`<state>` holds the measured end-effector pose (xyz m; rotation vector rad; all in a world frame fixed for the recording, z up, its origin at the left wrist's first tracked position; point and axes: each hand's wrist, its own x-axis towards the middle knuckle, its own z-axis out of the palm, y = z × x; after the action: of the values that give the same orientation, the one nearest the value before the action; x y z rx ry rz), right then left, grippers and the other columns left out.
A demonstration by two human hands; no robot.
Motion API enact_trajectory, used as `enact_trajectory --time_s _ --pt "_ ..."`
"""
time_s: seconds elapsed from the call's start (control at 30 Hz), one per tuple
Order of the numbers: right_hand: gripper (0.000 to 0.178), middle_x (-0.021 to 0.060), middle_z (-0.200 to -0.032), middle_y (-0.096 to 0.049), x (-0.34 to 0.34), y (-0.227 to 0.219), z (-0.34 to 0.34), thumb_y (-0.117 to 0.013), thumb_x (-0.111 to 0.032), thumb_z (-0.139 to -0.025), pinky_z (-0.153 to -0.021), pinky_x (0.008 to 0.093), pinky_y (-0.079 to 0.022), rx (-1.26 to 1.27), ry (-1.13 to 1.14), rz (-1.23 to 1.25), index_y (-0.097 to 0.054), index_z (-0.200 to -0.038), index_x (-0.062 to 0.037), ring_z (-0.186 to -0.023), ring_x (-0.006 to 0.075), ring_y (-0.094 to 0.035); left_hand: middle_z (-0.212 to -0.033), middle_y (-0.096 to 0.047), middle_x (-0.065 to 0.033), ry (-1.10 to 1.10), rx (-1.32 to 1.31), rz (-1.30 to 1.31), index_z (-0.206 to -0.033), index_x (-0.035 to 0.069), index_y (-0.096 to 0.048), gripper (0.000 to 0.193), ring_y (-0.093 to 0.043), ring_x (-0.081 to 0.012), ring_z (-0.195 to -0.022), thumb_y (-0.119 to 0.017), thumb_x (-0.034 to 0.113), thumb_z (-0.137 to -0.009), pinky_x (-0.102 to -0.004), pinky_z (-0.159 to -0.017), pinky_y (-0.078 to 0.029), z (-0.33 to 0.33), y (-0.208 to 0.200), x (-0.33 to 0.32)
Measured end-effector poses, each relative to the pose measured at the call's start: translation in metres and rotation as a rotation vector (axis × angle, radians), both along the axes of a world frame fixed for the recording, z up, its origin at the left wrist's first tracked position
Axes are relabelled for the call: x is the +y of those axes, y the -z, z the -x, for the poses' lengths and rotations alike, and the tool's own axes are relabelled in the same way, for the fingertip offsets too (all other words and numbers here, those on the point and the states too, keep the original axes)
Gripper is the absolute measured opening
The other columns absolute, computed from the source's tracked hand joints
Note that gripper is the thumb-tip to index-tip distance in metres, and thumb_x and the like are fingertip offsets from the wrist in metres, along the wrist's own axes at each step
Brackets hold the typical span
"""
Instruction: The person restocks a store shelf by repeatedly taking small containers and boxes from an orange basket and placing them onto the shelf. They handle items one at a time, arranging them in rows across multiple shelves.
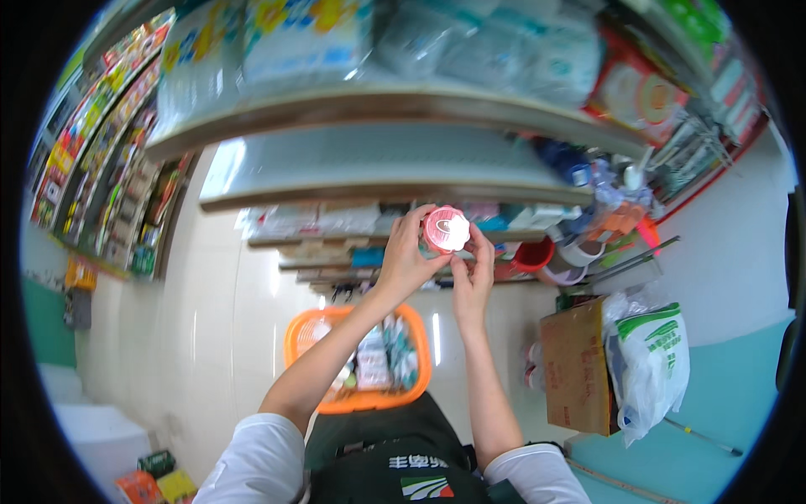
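Both my hands hold up a small round container (443,229) with a pinkish-red scalloped lid, whose top catches a bright glare. My left hand (409,256) wraps its left side, thumb beneath. On the other side, the fingers and thumb of my right hand (474,273) press against it. Most of the container's body is hidden under the lid and behind my fingers. Just beyond is the shelf rack, with a pale grey-blue shelf board (378,160). An orange plastic basket (291,340) stands on the floor below my left forearm, holding several white and teal packages.
Plastic-wrapped packs (306,38) fill the upper shelf. Red and white buckets (534,254) stand at the rack's right end. A cardboard box (575,367) and a white plastic bag (659,361) are at the right. Another stocked rack (105,160) runs along the far left.
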<state>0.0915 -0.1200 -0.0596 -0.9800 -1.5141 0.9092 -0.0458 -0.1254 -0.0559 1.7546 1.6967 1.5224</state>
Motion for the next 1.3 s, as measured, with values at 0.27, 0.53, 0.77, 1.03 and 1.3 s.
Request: enact_trajectory --time_s 0.27,0.53,0.77,1.03,1.3 --pt "0.051 0.0155 -0.131 -0.053 -0.109 0.091 0.055 -0.060 -0.002 -0.092 -0.090 0.0355 -0.052 -0.215 -0.260 0.264 -0.048 -0.141 -0.0053 -0.115 0.0273 -0.059 -0.128 -0.059 -0.0170 -0.157 -0.094 0.286 -0.135 0.002 -0.049 0.080 -0.055 -0.0380 -0.116 -0.089 0.020 -0.067 -0.0454 -0.098 -0.047 0.065 0.098 -0.148" --pt "0.052 0.0138 -0.127 -0.053 -0.186 0.172 0.080 -0.065 -0.002 -0.088 -0.079 0.0327 -0.057 -0.382 -0.508 0.378 -0.049 -0.138 -0.0030 -0.104 0.0235 -0.062 -0.119 -0.060 -0.0199 -0.259 -0.066 0.482 -0.128 0.000 -0.050 0.076 -0.061 -0.0348 -0.113 -0.091 0.018 -0.066 -0.0422 -0.094 -0.051 0.092 0.168 -0.259" --pt "0.053 0.0169 -0.127 -0.056 -0.225 0.223 0.076 -0.067 -0.008 -0.088 -0.087 0.0374 -0.056 -0.569 -0.663 0.550 -0.050 -0.138 -0.0032 -0.102 0.0267 -0.068 -0.119 -0.061 -0.0201 -0.271 -0.004 0.654 -0.129 0.000 -0.053 0.078 -0.060 -0.0376 -0.111 -0.091 0.022 -0.064 -0.0448 -0.094 -0.050 0.084 0.214 -0.318" --pt "0.054 0.0190 -0.128 -0.058 -0.235 0.245 0.082 -0.061 -0.002 -0.088 -0.091 0.0391 -0.054 -0.637 -0.648 0.543 -0.048 -0.140 -0.0051 -0.103 0.0292 -0.067 -0.124 -0.058 -0.0196 -0.305 -0.141 0.749 -0.133 0.000 -0.049 0.078 -0.059 -0.0395 -0.116 -0.088 0.018 -0.068 -0.0450 -0.095 -0.051 0.079 0.242 -0.323" --pt "0.062 0.0210 -0.136 -0.053 -0.210 0.288 0.133 -0.053 0.007 -0.085 -0.093 0.0387 -0.053 -0.522 -0.584 0.469 -0.040 -0.145 -0.0031 -0.117 0.0330 -0.063 -0.138 -0.048 -0.0203 -0.357 -0.222 0.659 -0.141 0.004 -0.041 0.077 -0.053 -0.0428 -0.124 -0.077 0.000 -0.073 -0.0454 -0.099 -0.050 0.120 0.290 -0.276"
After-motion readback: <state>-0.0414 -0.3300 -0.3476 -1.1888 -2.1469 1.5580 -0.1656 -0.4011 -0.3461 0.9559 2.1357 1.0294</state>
